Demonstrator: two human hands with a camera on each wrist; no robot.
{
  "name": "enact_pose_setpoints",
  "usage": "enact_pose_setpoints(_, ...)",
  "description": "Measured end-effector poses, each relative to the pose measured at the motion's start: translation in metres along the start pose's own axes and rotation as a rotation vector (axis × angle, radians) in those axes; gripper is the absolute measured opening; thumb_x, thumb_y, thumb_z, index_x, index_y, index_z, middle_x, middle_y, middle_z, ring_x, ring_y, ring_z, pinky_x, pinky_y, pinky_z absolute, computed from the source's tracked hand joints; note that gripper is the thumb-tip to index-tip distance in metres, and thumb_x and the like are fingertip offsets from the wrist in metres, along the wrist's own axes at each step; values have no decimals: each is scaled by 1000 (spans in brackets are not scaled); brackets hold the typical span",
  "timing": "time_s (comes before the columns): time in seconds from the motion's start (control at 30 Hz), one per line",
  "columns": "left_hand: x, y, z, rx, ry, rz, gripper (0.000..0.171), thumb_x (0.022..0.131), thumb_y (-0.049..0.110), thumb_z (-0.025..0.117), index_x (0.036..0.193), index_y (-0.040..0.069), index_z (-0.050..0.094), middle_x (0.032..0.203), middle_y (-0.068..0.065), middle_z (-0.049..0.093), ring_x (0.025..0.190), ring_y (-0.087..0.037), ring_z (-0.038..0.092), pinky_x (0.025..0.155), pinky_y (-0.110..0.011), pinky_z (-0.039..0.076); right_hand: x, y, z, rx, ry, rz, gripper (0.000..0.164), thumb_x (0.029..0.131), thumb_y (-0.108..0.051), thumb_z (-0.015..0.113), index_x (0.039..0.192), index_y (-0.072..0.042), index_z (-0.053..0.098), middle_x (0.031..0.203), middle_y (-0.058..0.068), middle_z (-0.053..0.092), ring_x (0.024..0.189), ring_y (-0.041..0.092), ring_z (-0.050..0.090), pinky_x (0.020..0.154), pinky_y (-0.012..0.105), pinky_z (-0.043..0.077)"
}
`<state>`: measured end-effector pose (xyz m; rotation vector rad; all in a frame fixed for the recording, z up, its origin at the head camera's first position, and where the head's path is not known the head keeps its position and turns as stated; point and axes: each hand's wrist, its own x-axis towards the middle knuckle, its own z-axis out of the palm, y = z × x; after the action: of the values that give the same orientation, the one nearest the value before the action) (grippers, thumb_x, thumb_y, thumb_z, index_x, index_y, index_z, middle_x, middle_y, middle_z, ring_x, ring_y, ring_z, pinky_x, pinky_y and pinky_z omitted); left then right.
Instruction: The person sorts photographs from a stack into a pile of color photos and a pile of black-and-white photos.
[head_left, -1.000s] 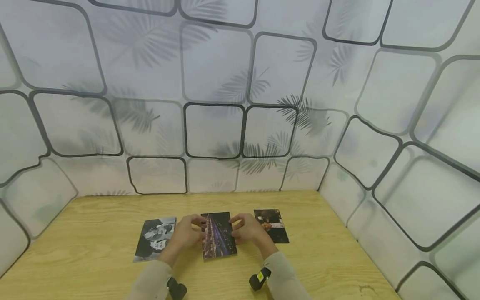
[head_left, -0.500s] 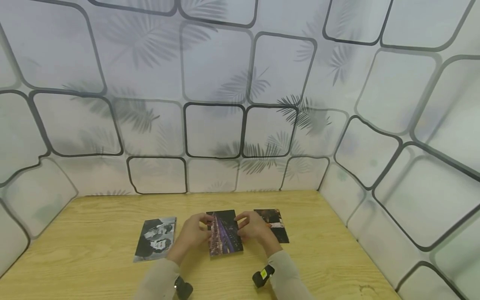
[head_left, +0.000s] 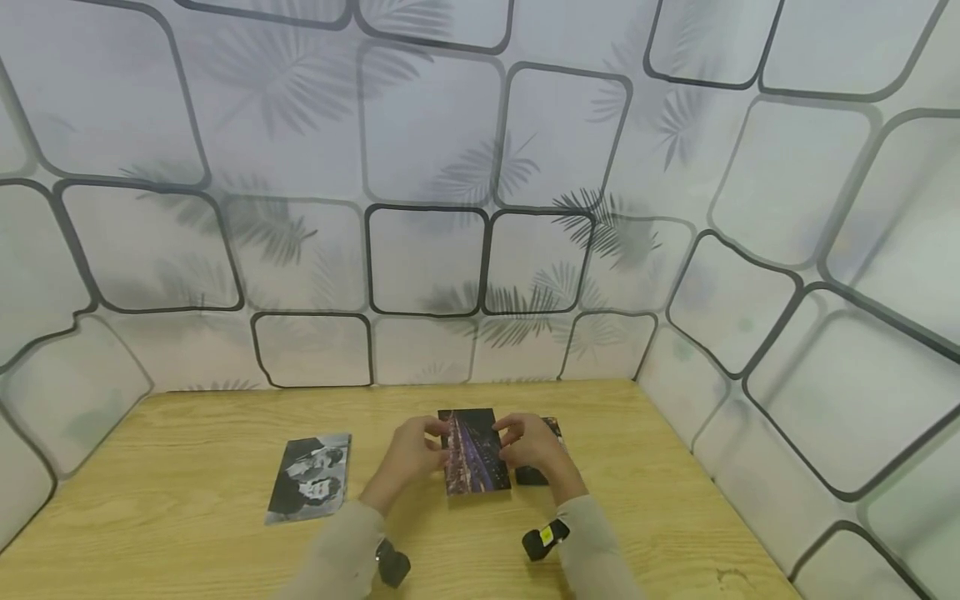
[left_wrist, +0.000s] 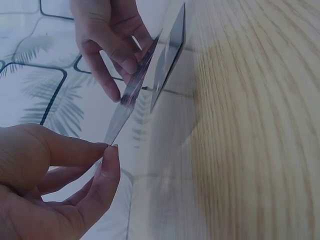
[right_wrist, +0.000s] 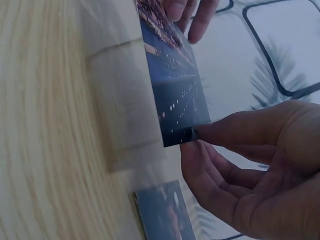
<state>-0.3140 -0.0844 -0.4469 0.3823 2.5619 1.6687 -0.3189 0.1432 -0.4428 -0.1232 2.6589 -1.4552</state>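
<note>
A glossy photo print of a city street at night (head_left: 474,454) is held upright in portrait between both hands. The left hand (head_left: 416,450) pinches its left edge between thumb and fingers; in the left wrist view, those fingertips (left_wrist: 111,155) meet right at the print's edge. On the opposite edge the right hand (head_left: 531,442) pinches it, thumb in front and fingers behind near a dark corner. The left wrist view shows the print (left_wrist: 132,92) tilted above the wooden table. Partly covered by the right hand, a second dark photo (head_left: 532,476) lies on the table.
A black-and-white photo (head_left: 309,479) lies on the wooden table (head_left: 187,467) to the left of the hands. Behind the table and along its right side hangs a patterned curtain-like wall (head_left: 427,258). Each wrist wears a small black camera (head_left: 392,564).
Both hands have carried the night-street photo to the right and slightly away, from between the two lying photos to close beside the right one. Both grips stay the same.
</note>
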Motion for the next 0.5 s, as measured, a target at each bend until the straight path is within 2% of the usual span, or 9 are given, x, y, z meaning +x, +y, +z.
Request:
enact_pose_setpoints(0.27, 11, 10, 17, 7, -13, 20, 35, 84, -11, 72, 118, -8, 66, 121, -26, 64, 91, -23, 68, 71, -28, 64, -2, 4, -19, 9, 75, 16, 45, 84, 12, 70, 128, 2, 67, 105, 20, 67, 80, 23, 70, 70, 38, 65)
enact_pose_setpoints(0.5, 21, 20, 34, 35, -41, 50, 36, 84, -12, 72, 119, -8, 67, 128, -27, 61, 90, -22, 65, 68, -27, 63, -7, 9, -38, -46, 103, 44, 44, 84, 13, 70, 127, 5, 66, 105, 22, 67, 82, 25, 70, 71, 39, 66)
